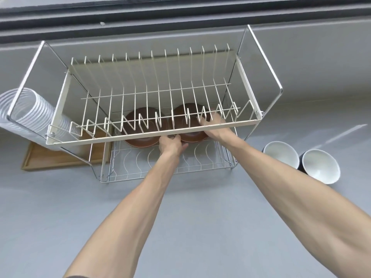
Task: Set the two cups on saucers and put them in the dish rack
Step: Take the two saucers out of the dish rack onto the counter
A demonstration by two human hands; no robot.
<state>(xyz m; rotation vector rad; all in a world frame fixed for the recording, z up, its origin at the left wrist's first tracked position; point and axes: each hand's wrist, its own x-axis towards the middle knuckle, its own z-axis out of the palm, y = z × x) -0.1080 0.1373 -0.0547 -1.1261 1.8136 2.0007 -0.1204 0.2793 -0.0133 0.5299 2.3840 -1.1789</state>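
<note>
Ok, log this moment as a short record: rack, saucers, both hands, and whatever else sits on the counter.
rack: two-tier dish rack; upper tier holds nothing
lower tier: two brown saucers, left saucer and right saucer; cups not clearly visible
left hand: at the right saucer's front edge
right hand: reaching under the upper tier at the right saucer's right side
beside rack: two white bowls to the right, wooden tray and ribbed hose to the left

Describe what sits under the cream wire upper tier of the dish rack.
Under the cream wire upper tier, two brown round saucers rest on the chrome lower shelf. Both hands reach the right one. Wires and hands hide any cups.
</note>
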